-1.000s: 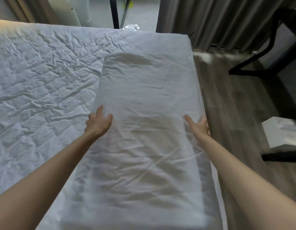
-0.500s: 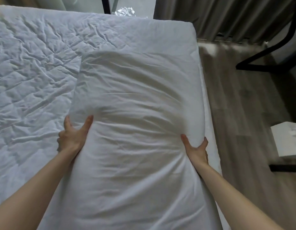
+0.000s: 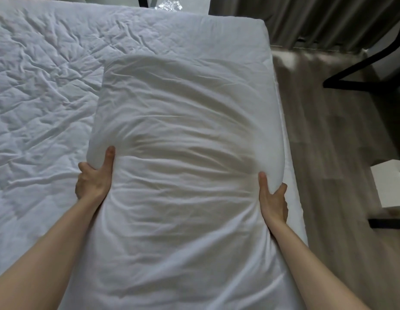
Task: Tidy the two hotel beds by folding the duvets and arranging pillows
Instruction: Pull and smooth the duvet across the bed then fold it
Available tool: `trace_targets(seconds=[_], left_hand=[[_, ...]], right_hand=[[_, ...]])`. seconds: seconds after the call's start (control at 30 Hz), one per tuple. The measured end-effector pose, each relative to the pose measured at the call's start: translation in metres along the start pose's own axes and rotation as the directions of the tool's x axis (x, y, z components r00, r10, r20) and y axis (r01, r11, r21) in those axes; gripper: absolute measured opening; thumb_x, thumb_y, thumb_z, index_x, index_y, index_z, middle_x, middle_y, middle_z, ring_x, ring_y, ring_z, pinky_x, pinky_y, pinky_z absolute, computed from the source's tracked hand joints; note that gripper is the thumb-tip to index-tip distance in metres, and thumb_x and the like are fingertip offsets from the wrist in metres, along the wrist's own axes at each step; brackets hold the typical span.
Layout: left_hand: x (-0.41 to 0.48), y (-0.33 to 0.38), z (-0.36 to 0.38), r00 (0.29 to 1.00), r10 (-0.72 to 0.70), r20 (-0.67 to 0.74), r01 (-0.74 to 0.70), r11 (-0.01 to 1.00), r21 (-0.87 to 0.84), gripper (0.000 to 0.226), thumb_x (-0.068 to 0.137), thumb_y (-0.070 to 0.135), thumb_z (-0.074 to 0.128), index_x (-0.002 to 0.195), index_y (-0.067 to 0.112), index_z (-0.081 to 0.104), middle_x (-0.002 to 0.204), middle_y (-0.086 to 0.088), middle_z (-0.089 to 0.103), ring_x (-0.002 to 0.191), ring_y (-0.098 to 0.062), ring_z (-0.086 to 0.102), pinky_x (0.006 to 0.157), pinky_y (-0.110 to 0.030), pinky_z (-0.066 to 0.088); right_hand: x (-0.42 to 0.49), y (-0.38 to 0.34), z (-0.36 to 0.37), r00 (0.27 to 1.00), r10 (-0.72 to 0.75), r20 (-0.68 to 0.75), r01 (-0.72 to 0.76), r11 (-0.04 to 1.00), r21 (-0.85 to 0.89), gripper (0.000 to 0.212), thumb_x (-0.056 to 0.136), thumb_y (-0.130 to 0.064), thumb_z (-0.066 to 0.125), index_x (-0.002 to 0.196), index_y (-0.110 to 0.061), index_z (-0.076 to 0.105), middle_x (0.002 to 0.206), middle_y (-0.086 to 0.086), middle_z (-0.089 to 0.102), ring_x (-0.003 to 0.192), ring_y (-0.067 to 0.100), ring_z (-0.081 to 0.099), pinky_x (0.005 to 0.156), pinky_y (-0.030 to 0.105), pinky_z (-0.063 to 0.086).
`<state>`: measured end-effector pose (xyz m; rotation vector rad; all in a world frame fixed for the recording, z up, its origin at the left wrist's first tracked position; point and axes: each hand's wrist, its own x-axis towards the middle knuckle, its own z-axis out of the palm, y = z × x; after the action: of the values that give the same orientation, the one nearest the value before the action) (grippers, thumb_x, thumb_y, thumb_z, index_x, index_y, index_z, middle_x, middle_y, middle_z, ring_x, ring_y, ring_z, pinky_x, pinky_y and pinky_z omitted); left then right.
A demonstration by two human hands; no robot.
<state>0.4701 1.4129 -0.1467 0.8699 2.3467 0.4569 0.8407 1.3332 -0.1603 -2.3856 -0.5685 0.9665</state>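
White cotton, creased all over, covers the bed (image 3: 49, 86), and the folded duvet (image 3: 185, 153) lies lengthwise along the bed's right edge, its far end short of the mattress corner. The left grip (image 3: 93, 182) holds the duvet's left side, thumb up on the top face and fingers curled under the edge. The right grip (image 3: 273, 198) clamps the opposite side the same way, thumb on top. Between them the fabric bunches into cross-wise folds and the far half puffs up.

Just right of the bed runs a grey wood-look floor (image 3: 329, 153). On it stands a black frame (image 3: 362, 70), near the grey curtain (image 3: 317, 19) that hangs beyond the bed's far corner. A white boxy thing (image 3: 391, 186) sits at the right border, well apart from the duvet; whether it holds anything cannot be told. Past the bed's far edge shows a crumpled shiny scrap (image 3: 168, 5) beside a dark upright post (image 3: 142, 1).
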Motion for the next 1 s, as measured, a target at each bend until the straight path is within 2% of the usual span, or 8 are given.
trace_targets(seconds=[0.17, 0.27, 0.43, 0.67, 0.77, 0.83, 0.9, 1.0], left_hand=[[-0.005, -0.002, -0.003, 1.0, 0.017, -0.025, -0.02, 0.996, -0.09, 0.098, 0.075, 0.084, 0.039, 0.13, 0.003, 0.043, 0.129, -0.022, 0.053, 0.116, -0.04, 0.051, 0.091, -0.045, 0.039], [-0.014, 0.002, -0.014, 0.998, 0.055, -0.044, -0.061, 0.99, -0.13, 0.091, 0.075, 0.082, 0.046, 0.12, 0.004, 0.056, 0.123, -0.02, 0.059, 0.113, -0.038, 0.054, 0.085, -0.041, 0.04], [-0.044, 0.009, -0.041, 0.995, 0.073, -0.064, -0.087, 0.964, -0.251, 0.078, 0.075, 0.078, 0.053, 0.106, 0.008, 0.064, 0.115, -0.017, 0.064, 0.107, -0.035, 0.058, 0.082, -0.038, 0.04], [-0.096, -0.024, -0.103, 0.994, 0.048, -0.101, -0.082, 0.927, -0.366, 0.07, 0.071, 0.079, 0.058, 0.097, 0.015, 0.067, 0.104, -0.013, 0.068, 0.097, -0.033, 0.061, 0.085, -0.041, 0.048], [-0.119, -0.059, -0.139, 0.992, 0.013, -0.128, -0.064, 0.913, -0.403, 0.063, 0.07, 0.08, 0.058, 0.091, 0.021, 0.066, 0.097, -0.007, 0.068, 0.092, -0.029, 0.061, 0.084, -0.041, 0.049], [-0.135, -0.086, -0.165, 0.99, -0.008, -0.141, -0.054, 0.898, -0.436, 0.06, 0.07, 0.079, 0.059, 0.09, 0.022, 0.064, 0.093, -0.005, 0.066, 0.09, -0.028, 0.06, 0.081, -0.039, 0.048], [-0.149, -0.115, -0.193, 0.989, -0.041, -0.139, -0.029, 0.882, -0.469, 0.058, 0.072, 0.076, 0.061, 0.089, 0.02, 0.064, 0.09, -0.002, 0.065, 0.087, -0.026, 0.06, 0.078, -0.037, 0.047], [-0.164, -0.157, -0.238, 0.986, -0.095, -0.14, 0.009, 0.857, -0.515, 0.058, 0.071, 0.075, 0.062, 0.088, 0.02, 0.065, 0.09, -0.002, 0.067, 0.086, -0.027, 0.062, 0.08, -0.038, 0.05]], right_hand=[[-0.002, -0.005, -0.007, 0.999, 0.009, 0.034, -0.015, 0.985, 0.173, 0.096, 0.08, -0.081, 0.036, 0.151, -0.018, 0.023, 0.145, 0.009, 0.045, 0.128, 0.033, 0.045, 0.102, 0.04, 0.035], [-0.011, -0.012, -0.017, 0.999, 0.004, 0.045, -0.016, 0.966, 0.259, 0.101, 0.076, -0.085, 0.039, 0.149, -0.016, 0.032, 0.146, 0.008, 0.045, 0.131, 0.03, 0.044, 0.108, 0.04, 0.033], [-0.044, -0.03, -0.041, 0.995, -0.047, 0.082, 0.018, 0.947, 0.32, 0.078, 0.087, -0.069, 0.045, 0.137, -0.01, 0.048, 0.135, 0.01, 0.054, 0.111, 0.025, 0.051, 0.093, 0.031, 0.035], [-0.117, -0.034, -0.061, 0.989, -0.115, 0.092, 0.079, 0.941, 0.33, 0.075, 0.089, -0.06, 0.052, 0.137, -0.002, 0.047, 0.136, 0.015, 0.052, 0.125, 0.032, 0.047, 0.086, 0.027, 0.031], [-0.159, -0.026, -0.063, 0.985, -0.144, 0.099, 0.104, 0.938, 0.329, 0.069, 0.089, -0.057, 0.055, 0.129, -0.001, 0.051, 0.118, 0.009, 0.056, 0.117, 0.029, 0.05, 0.086, 0.027, 0.032], [-0.186, -0.021, -0.062, 0.98, -0.156, 0.12, 0.11, 0.94, 0.322, 0.056, 0.088, -0.059, 0.056, 0.105, -0.006, 0.055, 0.095, -0.002, 0.052, 0.1, 0.024, 0.05, 0.086, 0.029, 0.037], [-0.213, -0.018, -0.056, 0.972, -0.182, 0.145, 0.132, 0.944, 0.303, 0.057, 0.081, -0.068, 0.057, 0.084, -0.011, 0.054, 0.076, -0.006, 0.051, 0.086, 0.021, 0.052, 0.075, 0.029, 0.041], [-0.258, -0.02, -0.043, 0.955, -0.231, 0.184, 0.176, 0.946, 0.273, 0.055, 0.077, -0.073, 0.057, 0.078, -0.018, 0.057, 0.073, -0.004, 0.056, 0.078, 0.021, 0.056, 0.072, 0.03, 0.04]])
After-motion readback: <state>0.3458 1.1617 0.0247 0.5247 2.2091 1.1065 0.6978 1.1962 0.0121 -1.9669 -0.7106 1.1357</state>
